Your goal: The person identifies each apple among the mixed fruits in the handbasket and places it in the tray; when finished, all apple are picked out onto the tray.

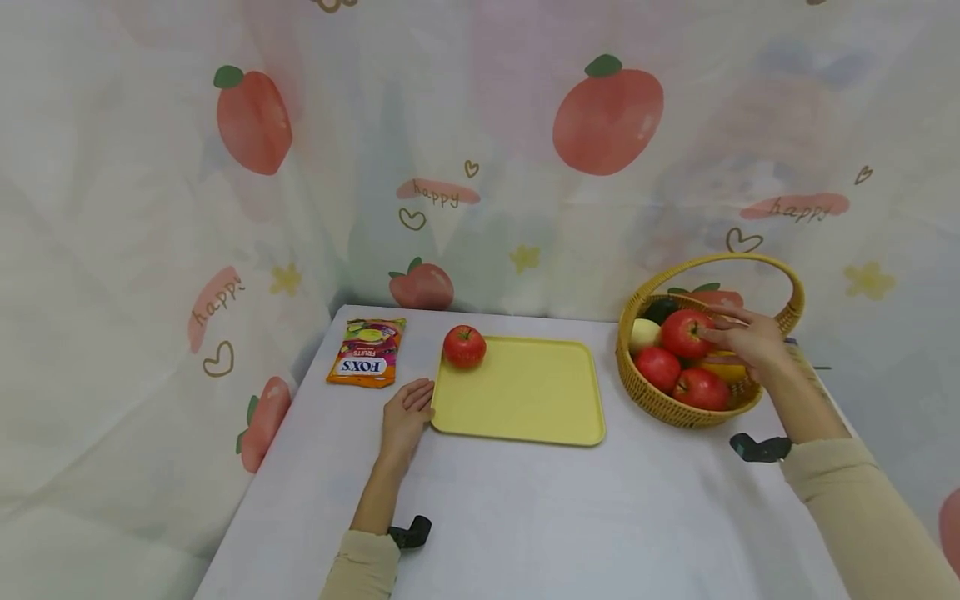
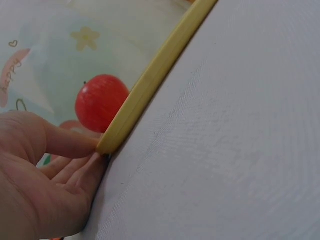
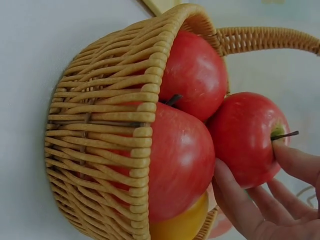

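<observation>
My right hand [image 1: 753,342] grips a red apple [image 1: 686,334] at the top of the wicker basket [image 1: 667,408]. Its thumb lies by the stem, and the fingers reach round the fruit's side in the right wrist view. Two more red apples sit below it, one a large apple [image 3: 182,160] against the basket's rim. At the left edge of the yellow tray [image 1: 517,396] rests my left hand [image 1: 405,417], its thumb touching the rim near the front corner and its fingers loosely extended beside it. Another red apple [image 1: 464,347] stands in the tray's far left corner.
An orange Fox's Fruits candy bag [image 1: 367,353] lies left of the tray. Also in the basket are a pale round fruit [image 1: 644,335], a dark green item [image 1: 661,310] and something yellow [image 3: 185,220]. The basket's tall handle [image 1: 735,257] arches over the back. A patterned cloth hangs behind the table.
</observation>
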The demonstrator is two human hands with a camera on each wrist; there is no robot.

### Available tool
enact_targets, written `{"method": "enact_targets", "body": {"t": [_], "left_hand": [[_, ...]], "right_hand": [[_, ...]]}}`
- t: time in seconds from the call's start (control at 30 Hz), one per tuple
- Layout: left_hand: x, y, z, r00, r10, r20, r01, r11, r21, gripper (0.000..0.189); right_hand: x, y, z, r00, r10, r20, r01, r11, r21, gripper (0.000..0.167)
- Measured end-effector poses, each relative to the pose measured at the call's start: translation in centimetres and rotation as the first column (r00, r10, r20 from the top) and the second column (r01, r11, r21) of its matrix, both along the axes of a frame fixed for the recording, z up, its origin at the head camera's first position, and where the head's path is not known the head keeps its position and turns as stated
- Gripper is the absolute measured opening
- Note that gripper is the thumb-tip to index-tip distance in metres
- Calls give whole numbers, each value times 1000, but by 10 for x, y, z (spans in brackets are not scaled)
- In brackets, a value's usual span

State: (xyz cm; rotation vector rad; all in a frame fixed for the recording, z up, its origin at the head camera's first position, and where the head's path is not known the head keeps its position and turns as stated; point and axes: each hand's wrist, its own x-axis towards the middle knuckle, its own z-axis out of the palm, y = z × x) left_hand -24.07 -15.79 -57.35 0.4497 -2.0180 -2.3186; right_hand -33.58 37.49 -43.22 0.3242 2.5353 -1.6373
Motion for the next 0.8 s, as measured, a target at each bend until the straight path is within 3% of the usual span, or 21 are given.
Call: {"method": "enact_targets", "body": {"t": [0.6, 0.8], "left_hand": [[1, 2, 3, 999, 12, 35, -11, 999, -47, 50], [3, 3, 4, 1000, 12, 21, -11, 999, -41, 51]], "right_hand": [[32, -4, 24, 1000, -3, -11, 2, 992, -126, 74], [42, -15, 29, 1000, 12, -28, -14, 997, -81, 76]]}}
